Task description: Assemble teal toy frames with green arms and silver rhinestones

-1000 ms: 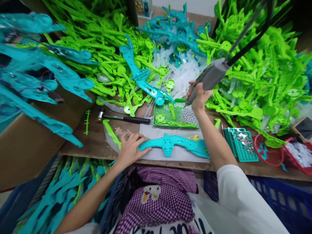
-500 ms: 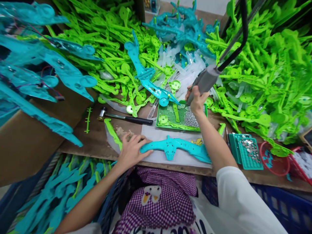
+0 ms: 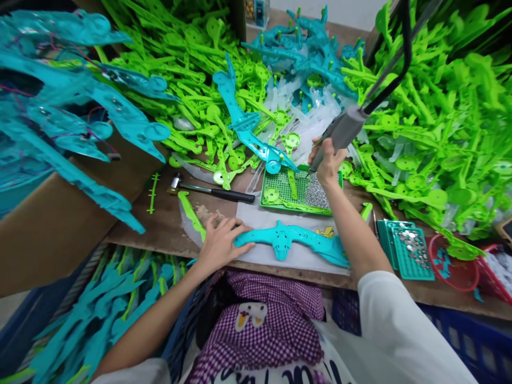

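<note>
My left hand [image 3: 220, 240] holds the left end of a teal bow-shaped plastic part [image 3: 282, 242], its thumb and fingers on either side of that end. The part lies on a whitish sheet [image 3: 256, 213] at the table's front edge. A grey electric screwdriver [image 3: 348, 128] is in my right hand [image 3: 330, 165], its fingers wrapped round the body. The driver's tip points down over a green mesh tray [image 3: 276, 184] beside a heap of small screws [image 3: 319, 194]. Green plastic parts [image 3: 294, 184] also lie in that tray.
A hammer [image 3: 228, 194] lies left of the tray. Heaps of green parts [image 3: 420, 133] rise behind and to both sides. Teal parts with wires [image 3: 116, 117] overhang a cardboard box [image 3: 100, 197] at left. Teal trays of metal discs [image 3: 412, 250] and a red bowl [image 3: 454, 274] stand at right.
The whole view has shifted slightly, so things sit a little further right. Both hands keep their holds, and the screwdriver tip stays over the screw tray.
</note>
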`<state>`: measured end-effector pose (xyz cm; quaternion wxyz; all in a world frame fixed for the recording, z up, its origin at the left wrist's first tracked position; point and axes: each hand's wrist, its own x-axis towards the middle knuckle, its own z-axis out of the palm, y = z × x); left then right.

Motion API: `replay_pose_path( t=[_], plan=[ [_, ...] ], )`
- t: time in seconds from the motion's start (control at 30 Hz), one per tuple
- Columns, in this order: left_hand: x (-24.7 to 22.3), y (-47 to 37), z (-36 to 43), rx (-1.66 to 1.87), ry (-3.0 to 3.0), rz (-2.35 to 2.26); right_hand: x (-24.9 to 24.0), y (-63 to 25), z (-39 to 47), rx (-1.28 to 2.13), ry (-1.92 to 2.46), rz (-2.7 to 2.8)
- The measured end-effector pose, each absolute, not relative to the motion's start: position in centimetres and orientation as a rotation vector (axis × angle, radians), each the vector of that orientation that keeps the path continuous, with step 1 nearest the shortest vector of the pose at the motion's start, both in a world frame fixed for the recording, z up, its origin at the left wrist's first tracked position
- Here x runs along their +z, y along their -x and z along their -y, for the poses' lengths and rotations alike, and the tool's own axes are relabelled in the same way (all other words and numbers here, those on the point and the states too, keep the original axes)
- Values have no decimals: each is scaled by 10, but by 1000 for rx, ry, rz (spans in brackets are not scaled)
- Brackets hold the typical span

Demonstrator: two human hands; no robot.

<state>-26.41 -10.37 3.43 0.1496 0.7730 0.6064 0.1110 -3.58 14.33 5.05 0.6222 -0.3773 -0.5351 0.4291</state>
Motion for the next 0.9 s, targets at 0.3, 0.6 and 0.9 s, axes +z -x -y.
replay_pose_path(
  t=[0.3,0.6,0.9],
  plan=[
    [36,263,105,341,-2224,-1751,103,4,-102,927,800,1171],
    [34,264,105,348,-2198,-1730,89,6,19,1316,825,1144],
    [31,265,105,374,-2175,-1732,73,9,15,1372,851,1127]
  ],
)
